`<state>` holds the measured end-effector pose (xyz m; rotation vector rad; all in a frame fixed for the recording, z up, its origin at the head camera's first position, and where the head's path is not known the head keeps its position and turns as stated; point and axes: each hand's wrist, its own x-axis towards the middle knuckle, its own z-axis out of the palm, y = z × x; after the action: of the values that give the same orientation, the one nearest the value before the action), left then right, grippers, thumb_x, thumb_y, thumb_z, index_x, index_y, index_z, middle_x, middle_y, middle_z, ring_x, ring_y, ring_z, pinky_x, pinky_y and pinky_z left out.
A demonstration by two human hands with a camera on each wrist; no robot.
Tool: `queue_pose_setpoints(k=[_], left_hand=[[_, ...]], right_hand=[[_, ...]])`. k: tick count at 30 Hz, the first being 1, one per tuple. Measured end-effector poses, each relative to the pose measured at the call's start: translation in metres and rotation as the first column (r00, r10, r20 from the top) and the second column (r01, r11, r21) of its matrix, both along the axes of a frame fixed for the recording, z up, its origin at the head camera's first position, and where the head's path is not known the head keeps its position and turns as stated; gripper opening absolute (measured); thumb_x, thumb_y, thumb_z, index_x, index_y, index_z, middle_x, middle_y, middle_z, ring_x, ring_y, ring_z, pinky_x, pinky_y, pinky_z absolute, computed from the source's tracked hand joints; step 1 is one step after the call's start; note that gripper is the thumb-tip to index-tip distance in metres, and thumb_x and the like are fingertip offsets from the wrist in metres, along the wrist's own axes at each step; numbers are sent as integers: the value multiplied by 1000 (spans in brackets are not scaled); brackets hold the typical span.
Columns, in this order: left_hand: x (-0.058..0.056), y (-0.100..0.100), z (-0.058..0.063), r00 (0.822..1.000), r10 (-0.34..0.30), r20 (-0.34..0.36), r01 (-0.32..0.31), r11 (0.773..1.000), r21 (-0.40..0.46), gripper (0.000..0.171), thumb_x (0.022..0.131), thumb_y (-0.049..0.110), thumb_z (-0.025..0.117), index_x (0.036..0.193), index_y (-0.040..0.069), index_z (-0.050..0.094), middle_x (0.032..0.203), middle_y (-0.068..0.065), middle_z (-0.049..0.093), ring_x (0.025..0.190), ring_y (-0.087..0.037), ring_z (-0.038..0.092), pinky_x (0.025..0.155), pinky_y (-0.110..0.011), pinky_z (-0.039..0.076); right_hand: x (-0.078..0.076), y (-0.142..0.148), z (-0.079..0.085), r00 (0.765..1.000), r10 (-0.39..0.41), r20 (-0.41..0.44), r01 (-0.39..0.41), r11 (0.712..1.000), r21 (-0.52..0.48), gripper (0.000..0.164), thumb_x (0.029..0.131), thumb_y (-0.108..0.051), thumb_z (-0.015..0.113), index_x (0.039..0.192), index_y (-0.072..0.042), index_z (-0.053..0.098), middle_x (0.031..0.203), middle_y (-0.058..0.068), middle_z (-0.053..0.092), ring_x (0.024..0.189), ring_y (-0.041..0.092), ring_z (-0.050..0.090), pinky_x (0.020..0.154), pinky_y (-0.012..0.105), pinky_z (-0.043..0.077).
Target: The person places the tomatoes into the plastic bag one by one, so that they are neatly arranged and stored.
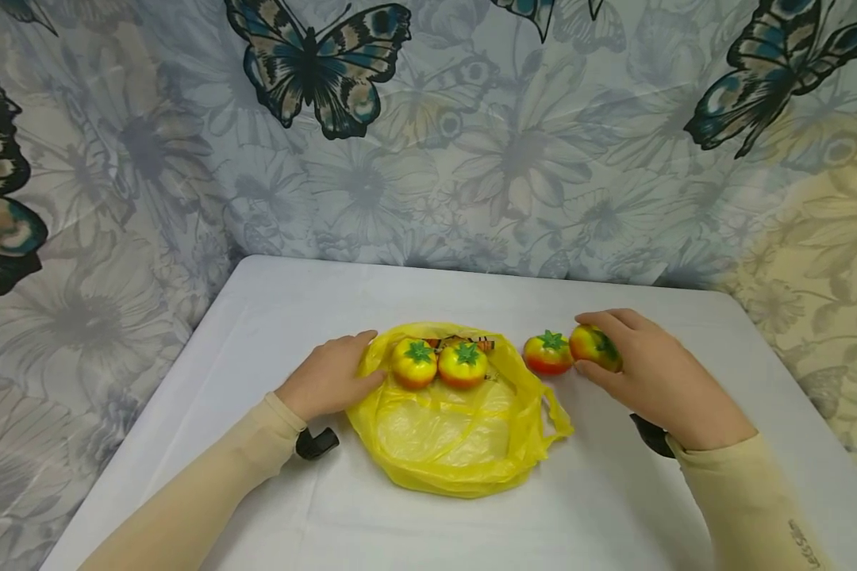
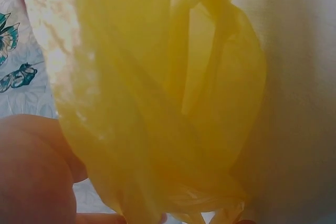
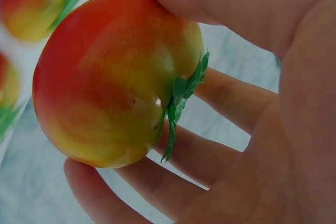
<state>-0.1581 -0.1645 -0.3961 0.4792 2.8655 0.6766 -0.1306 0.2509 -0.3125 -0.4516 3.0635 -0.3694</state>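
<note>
My right hand (image 1: 653,373) holds a glossy red-and-yellow tomato (image 3: 115,82) between thumb and fingers; its green leafy top faces the palm in the right wrist view. Just left of it, another tomato (image 1: 547,354) sits on the table beside the bag. A yellow plastic bag (image 1: 443,432) lies spread with its mouth up, and two tomatoes, one left (image 1: 414,363) and one right (image 1: 463,365), rest side by side at its far part. At the bag's left edge, my left hand (image 1: 332,377) grips the rim. The bag's yellow film (image 2: 142,103) fills most of the left wrist view.
A white cloth covers the table (image 1: 293,301). Behind it hangs a patterned backdrop (image 1: 471,182) with flowers and butterflies. One bag handle (image 1: 559,416) sticks out to the right. Dark wrist devices, left (image 1: 317,444) and right (image 1: 651,436), sit under the wrists.
</note>
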Motion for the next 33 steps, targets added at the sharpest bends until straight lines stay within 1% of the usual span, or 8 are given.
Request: queue_pose_setpoints(k=[3,5,8,11,19,24,29,33], left_hand=[[0,-1,0,1000,1,-4,-1,1000,0,73,105,39,65,162,-1,44,153,-26,62,141,-44,61,120,-58,49],[0,-1,0,1000,1,-4,-1,1000,1,73,105,39,65,162,-1,44,153,-26,61,141,-44,61,120,-58,49],[-1,-2,-1,1000,0,-1,0,1000,1,73,105,39,65,163,0,43,154,-26,61,142,-44,60,121,-58,48],[-1,0,-1,1000,-3,-4,3,1000,-6,73,105,39,66,163,0,43,154,-26,61,142,-43,61,120,-58,49],[-2,0,-1,1000,-7,-10,7,1000,-12,73,105,39,66,163,1,44,153,-25,61,140,-42,62,119,-56,51],[-3,-2,0,999,-17,-29,17,1000,-16,70,106,37,66,162,0,45,150,-25,64,135,-41,66,115,-56,54],[-3,-3,0,999,-30,-39,29,1000,-9,65,110,36,60,160,-1,47,149,-24,65,133,-41,67,113,-56,55],[-4,-1,0,1000,-25,-16,25,1000,5,62,113,38,54,161,-1,47,150,-24,64,135,-41,66,115,-56,54]], right_hand=[[-1,-26,3,998,58,-17,-58,998,-11,60,100,-32,79,153,-14,58,150,21,58,125,43,64,98,65,59],[-1,-43,4,994,102,-36,-102,995,-18,57,100,-29,80,151,-13,60,146,19,61,119,39,67,94,60,62],[-2,-65,3,985,162,-61,-163,986,-20,55,99,-28,81,148,-12,62,143,16,64,121,36,68,98,57,62],[-1,-86,-1,975,210,-77,-212,977,-15,56,97,-27,83,147,-11,63,141,13,66,127,36,67,105,57,59],[4,-137,-11,952,298,-70,-300,954,-15,57,94,-32,86,144,-12,66,135,10,69,120,30,70,102,50,63],[9,-165,-17,926,370,-74,-371,929,9,58,93,-29,87,144,-12,66,134,11,68,119,29,70,103,49,62],[15,-186,-24,907,418,-44,-418,908,17,56,95,-30,85,145,-13,66,131,8,66,109,23,68,95,40,64],[18,-195,-32,891,453,-45,-453,892,11,52,97,-30,83,144,-12,67,127,8,66,103,20,66,92,36,64]])
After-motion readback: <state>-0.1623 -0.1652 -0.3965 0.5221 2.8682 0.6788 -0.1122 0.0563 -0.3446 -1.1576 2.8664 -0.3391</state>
